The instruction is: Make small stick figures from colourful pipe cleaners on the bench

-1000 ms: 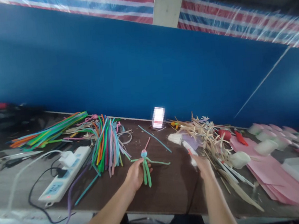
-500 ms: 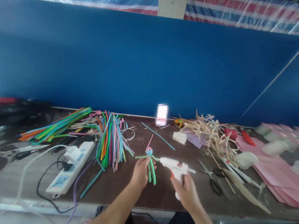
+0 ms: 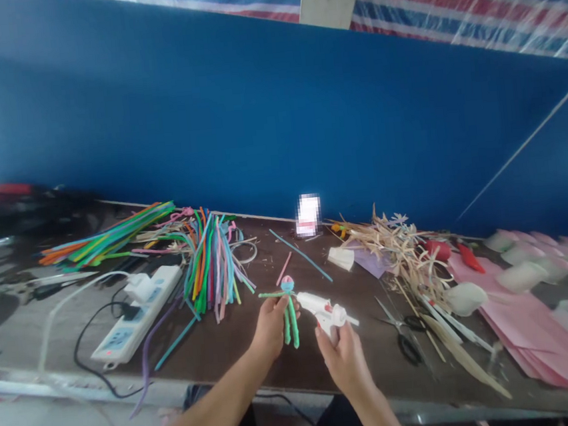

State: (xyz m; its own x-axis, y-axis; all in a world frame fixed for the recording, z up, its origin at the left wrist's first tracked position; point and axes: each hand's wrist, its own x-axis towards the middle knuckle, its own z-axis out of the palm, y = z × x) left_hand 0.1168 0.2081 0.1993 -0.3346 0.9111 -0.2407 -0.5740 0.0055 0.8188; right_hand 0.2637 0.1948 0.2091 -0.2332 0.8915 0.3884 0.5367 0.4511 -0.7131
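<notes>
Between the fingers of my left hand [image 3: 271,327] is a small pipe-cleaner figure [image 3: 293,326], with green limbs and a pink and blue head. My right hand [image 3: 345,354] is wrapped round the handle of a white hot glue gun [image 3: 323,308]. The gun's nozzle points left and lies close to the figure's right-hand arm; whether they touch I cannot tell. Behind the figure, a short pink pipe cleaner [image 3: 284,268] and a longer blue one [image 3: 301,255] lie on the dark table [image 3: 280,381].
A bundle of coloured pipe cleaners [image 3: 213,266] and a power strip [image 3: 136,317] with plugs lie left. Right are black-handled scissors [image 3: 401,335], dried straw-like strips [image 3: 393,249] and pink sheets [image 3: 527,337]. A blue panel [image 3: 255,122] stands behind, with a blurred bright phone-shaped object [image 3: 308,215] before it.
The glue gun has tilted and shifted slightly left, its nozzle nearer the figure's body. The figure's head has turned, showing more pink on top.
</notes>
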